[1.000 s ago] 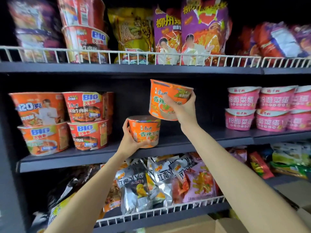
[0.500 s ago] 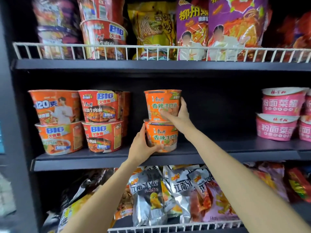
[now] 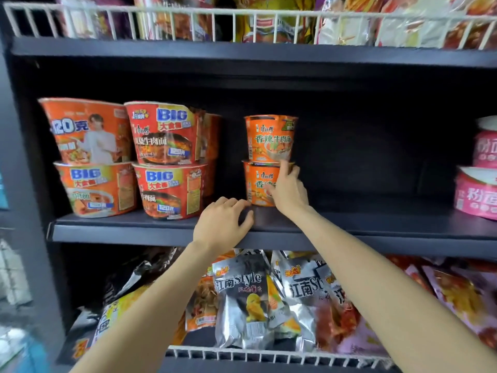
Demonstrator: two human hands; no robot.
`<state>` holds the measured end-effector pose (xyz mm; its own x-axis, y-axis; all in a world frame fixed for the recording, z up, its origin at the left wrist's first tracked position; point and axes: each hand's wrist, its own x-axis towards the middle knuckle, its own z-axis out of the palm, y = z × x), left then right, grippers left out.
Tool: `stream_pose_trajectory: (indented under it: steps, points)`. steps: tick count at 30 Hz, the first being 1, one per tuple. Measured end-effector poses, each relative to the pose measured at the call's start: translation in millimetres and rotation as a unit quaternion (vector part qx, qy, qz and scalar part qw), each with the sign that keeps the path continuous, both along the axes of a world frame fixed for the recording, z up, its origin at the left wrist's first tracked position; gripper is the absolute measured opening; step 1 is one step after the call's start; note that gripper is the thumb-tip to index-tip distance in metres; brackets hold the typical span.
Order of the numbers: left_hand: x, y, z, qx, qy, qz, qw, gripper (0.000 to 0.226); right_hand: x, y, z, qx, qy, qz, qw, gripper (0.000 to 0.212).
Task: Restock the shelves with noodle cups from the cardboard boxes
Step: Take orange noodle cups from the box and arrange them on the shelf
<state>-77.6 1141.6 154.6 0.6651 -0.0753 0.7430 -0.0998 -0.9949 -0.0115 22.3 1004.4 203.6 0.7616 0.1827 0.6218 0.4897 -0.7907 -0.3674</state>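
Resting now as a stack of two on the dark metal middle shelf (image 3: pixel 349 224): upper orange paper noodle cup (image 3: pixel 271 138) seated on lower orange paper noodle cup (image 3: pixel 258 184), a second ago carried apart in the air. Left hand (image 3: pixel 223 224) off the lower cup, empty, fingers loosely curled over the shelf edge. Right hand (image 3: pixel 289 189) relaxed, fingertips touching the lower cup's front, gripping nothing. Pair placed just right of the red BIG noodle bowls (image 3: pixel 166 162); likely next, more cups from the boxes, out of view.

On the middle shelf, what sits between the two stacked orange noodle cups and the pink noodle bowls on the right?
Nothing: the head view shows bare dark shelf between the orange cups and the pink bowls.
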Motion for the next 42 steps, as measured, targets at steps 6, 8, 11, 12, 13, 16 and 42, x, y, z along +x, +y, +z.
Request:
stream_pose_trajectory:
  steps: [6,8,11,12,13,16,42]
  points:
    - [4,2,-6,-0.006,-0.002,0.011,1.0,0.065,49,18,3,-0.135,0.055,-0.024,0.989,0.078]
    - [3,0,-6,-0.01,0.001,0.006,1.0,0.065,56,12,6,-0.194,0.05,-0.078,0.977,0.077]
    - [2,-1,-6,-0.017,0.008,0.005,1.0,0.058,56,-2,14,-0.226,0.031,-0.114,0.967,0.074]
    - [2,-2,-7,-0.019,0.009,0.007,1.0,0.055,54,-6,16,-0.226,0.027,-0.11,0.967,0.075]
    - [2,-2,-7,-0.02,0.009,0.006,1.0,0.053,51,-8,16,-0.222,0.025,-0.097,0.97,0.076]
    - [1,-1,-6,-0.024,0.002,0.002,1.0,0.052,36,-12,10,-0.194,0.006,-0.017,0.981,0.076]
    - [-157,-99,-279,-0.139,0.345,0.036,0.927,0.074,-222,-178,-322,-0.122,0.478,0.016,0.87,0.092]
